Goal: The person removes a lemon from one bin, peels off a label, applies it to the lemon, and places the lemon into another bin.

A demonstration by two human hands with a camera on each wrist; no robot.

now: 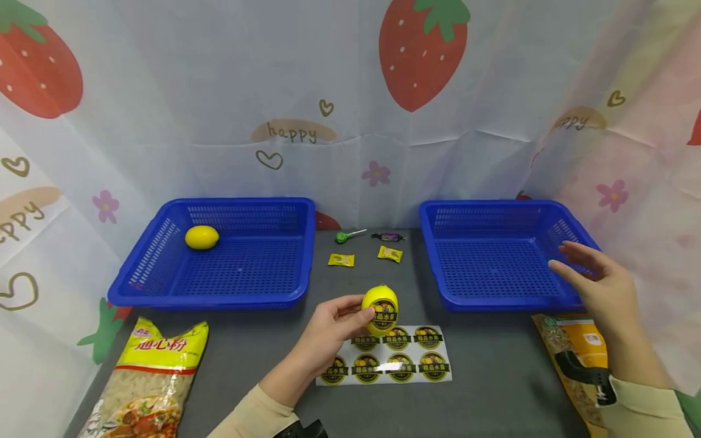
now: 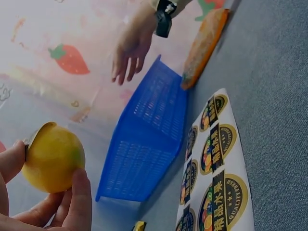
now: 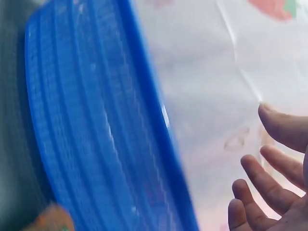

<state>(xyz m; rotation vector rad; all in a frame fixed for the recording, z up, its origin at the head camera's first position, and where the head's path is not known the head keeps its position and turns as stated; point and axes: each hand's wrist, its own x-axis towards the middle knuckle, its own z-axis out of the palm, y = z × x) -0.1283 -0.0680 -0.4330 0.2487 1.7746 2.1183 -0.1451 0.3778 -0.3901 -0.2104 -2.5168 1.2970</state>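
Observation:
A yellow lemon (image 1: 381, 298) with a round black sticker (image 1: 384, 314) on its side is pinched between the thumb and fingers of my left hand (image 1: 334, 325). It is held above a white sheet of round stickers (image 1: 400, 368). In the left wrist view the lemon (image 2: 55, 159) shows the sticker's edge standing off its surface near my thumb. My right hand (image 1: 605, 292) is raised over the right rim of the right blue basket (image 1: 512, 302), fingers apart and holding nothing. The right wrist view shows those spread fingers (image 3: 267, 185) beside the basket (image 3: 96, 120).
Another lemon (image 1: 201, 237) lies in the left blue basket (image 1: 213, 299). Between the baskets are a green lollipop (image 1: 342, 237), a purple-wrapped candy (image 1: 389, 236) and two yellow-wrapped candies (image 1: 341, 260). A pasta bag (image 1: 159, 371) lies at left, an orange-and-clear bag (image 1: 575, 353) at right.

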